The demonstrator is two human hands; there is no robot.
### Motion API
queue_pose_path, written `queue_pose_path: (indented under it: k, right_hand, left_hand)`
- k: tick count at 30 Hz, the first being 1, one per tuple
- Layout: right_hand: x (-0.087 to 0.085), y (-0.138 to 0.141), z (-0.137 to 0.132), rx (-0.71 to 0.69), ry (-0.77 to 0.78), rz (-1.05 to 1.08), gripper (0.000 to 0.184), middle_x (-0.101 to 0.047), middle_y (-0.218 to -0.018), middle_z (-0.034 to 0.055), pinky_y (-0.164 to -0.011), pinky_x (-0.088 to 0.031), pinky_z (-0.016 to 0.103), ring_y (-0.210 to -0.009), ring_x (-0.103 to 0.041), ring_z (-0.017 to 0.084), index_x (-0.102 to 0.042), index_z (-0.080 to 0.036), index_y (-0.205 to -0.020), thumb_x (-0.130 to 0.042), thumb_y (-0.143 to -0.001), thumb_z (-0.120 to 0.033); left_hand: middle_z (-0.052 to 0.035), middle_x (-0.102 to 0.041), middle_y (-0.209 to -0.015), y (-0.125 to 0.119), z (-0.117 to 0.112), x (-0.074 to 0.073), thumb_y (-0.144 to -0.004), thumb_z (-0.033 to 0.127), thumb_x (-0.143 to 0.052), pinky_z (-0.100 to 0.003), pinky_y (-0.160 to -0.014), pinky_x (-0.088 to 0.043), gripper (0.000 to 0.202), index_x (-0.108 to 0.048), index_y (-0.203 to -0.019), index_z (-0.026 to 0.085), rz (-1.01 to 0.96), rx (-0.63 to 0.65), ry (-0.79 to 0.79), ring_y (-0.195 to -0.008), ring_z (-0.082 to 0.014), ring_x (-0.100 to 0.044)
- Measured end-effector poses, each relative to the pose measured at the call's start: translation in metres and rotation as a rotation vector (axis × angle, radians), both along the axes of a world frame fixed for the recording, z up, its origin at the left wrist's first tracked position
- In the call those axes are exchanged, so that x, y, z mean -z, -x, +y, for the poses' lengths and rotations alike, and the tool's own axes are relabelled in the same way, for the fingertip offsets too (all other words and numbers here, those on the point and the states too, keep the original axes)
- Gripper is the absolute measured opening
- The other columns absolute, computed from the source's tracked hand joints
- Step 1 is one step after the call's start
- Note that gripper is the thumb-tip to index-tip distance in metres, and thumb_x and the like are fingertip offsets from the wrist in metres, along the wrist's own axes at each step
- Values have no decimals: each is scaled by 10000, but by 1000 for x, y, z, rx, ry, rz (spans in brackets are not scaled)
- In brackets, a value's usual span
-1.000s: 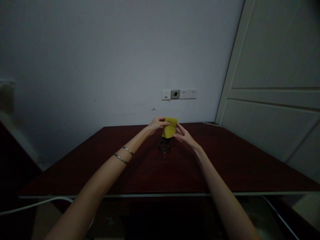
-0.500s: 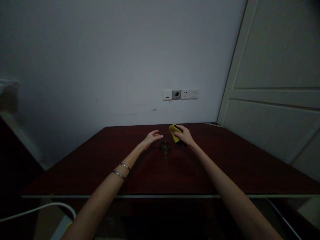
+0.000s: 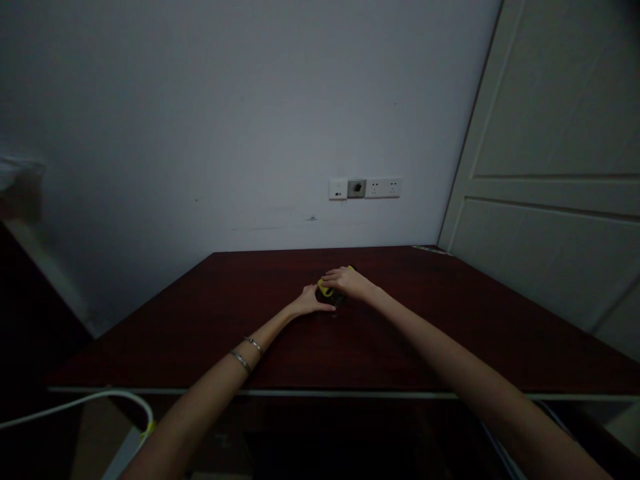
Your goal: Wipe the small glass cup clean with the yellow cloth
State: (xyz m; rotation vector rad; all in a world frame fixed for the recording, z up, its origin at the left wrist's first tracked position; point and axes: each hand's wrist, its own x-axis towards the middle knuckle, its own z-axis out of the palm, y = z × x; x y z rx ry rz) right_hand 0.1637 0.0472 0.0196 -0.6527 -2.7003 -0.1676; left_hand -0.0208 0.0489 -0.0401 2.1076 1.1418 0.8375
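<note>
My right hand [image 3: 347, 283] lies palm down over a yellow cloth [image 3: 325, 289] at the middle of the dark red table [image 3: 450, 333]; only a sliver of the cloth shows under its fingers. The cloth is pressed onto a small dark glass dish, which is almost wholly hidden beneath it. My left hand [image 3: 309, 303] rests on the table right beside the dish, its fingers curled against the dish's left side. Two thin bracelets sit on my left wrist [image 3: 247, 353].
A white wall with a row of sockets [image 3: 365, 188] rises behind the table. A white panelled door [image 3: 555, 167] stands at the right. A white cable [image 3: 90, 403] loops below the table's front left edge. The room is dim.
Both hands held the yellow cloth up above the dish. The left hand then let go, and now the right hand has pressed the cloth down onto the dish while the left hand steadies it.
</note>
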Motion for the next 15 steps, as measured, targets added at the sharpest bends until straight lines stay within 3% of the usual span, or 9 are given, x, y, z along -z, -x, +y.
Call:
queue_pose_path:
  k: [11, 15]
  right_hand:
    - [3, 0, 13, -24, -31, -96, 282, -614, -1147, 58, -898, -381, 306, -1112, -521, 190, -625, -238, -1046, -544, -792, -147]
    - [3, -1, 19, 73, 54, -48, 236, -653, -1076, 25, -870, -388, 255, -1057, -555, 156, -654, -259, -971, -560, -776, -167]
  left_hand:
    - [-82, -636, -1072, -4, 5, 5, -576, 355, -735, -315, -920, -402, 520, -615, -1020, 113, -84, 56, 24, -1006, -212, -569]
    - [-71, -632, -1092, -2, 3, 3, -596, 408, -709, -317, -937, -385, 550, -611, -1069, 144, -24, 28, 36, -1047, -225, -552]
